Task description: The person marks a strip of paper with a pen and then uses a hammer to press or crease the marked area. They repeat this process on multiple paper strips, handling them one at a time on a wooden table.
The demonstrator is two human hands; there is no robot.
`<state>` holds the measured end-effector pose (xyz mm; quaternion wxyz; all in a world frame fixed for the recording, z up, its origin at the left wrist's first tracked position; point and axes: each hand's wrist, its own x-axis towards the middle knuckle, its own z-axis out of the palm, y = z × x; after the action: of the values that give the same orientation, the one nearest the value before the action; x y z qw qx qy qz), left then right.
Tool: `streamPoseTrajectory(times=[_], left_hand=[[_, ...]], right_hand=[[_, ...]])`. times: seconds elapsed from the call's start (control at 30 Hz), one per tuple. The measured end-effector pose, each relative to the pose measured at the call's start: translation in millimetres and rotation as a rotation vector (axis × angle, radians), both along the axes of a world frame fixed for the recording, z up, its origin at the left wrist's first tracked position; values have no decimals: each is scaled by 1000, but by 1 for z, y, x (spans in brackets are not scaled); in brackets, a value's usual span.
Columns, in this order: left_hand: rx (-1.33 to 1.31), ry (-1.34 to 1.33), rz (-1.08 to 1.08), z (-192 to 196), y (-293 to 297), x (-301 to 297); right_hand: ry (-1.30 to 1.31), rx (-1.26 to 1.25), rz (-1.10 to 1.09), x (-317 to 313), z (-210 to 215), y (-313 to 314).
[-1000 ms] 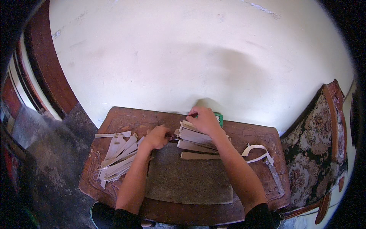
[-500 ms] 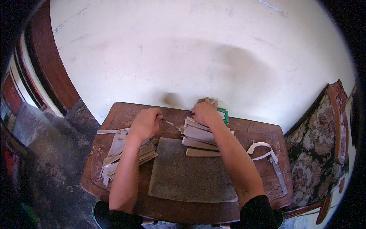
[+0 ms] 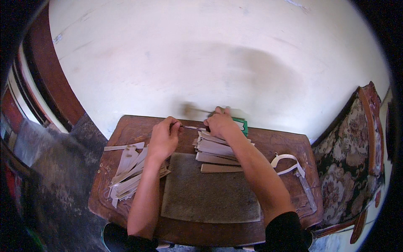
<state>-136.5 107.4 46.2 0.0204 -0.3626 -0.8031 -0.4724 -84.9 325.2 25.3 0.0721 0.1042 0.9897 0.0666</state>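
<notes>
My left hand [image 3: 164, 137] is closed in a pinch at the far side of the table, on a slim, shiny stick-like tool [image 3: 194, 127] that points right. Its exact kind is too small to make out. My right hand [image 3: 221, 123] is just beyond the right pile of pale flat strips [image 3: 215, 148], its fingers bent together; whatever they grip is hidden. Right beside it lies a green box [image 3: 241, 124] near the wall. Another loose pile of pale strips [image 3: 130, 176] spreads out left of my left forearm. Between the piles lies a dark grey mat [image 3: 210, 193].
Everything lies on a brown wooden table [image 3: 189, 233] close to a white wall [image 3: 168, 63]. A curled white band [image 3: 289, 157] and a clear narrow strip [image 3: 307, 193] lie at the right. Farther right stands a flower-patterned upholstered chair [image 3: 344, 168].
My left hand has risen and turned slightly, and the slim tool now lies more level, with its tip nearer my right hand. My right hand has shifted slightly left in the picture.
</notes>
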Motion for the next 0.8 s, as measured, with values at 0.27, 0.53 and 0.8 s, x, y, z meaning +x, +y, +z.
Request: streamPoseTrajectory(times=[0.27,0.53,0.8], left_hand=[[75,-54,1,-11,-4,-1],[116,-59,7,-18,-7,7],[203,-71,32,-24,-8,4]], right_hand=[[-136,158,30,-8,-2,-2],[-11,257,198,0,-1,3],[249,199,393,14,26,4]])
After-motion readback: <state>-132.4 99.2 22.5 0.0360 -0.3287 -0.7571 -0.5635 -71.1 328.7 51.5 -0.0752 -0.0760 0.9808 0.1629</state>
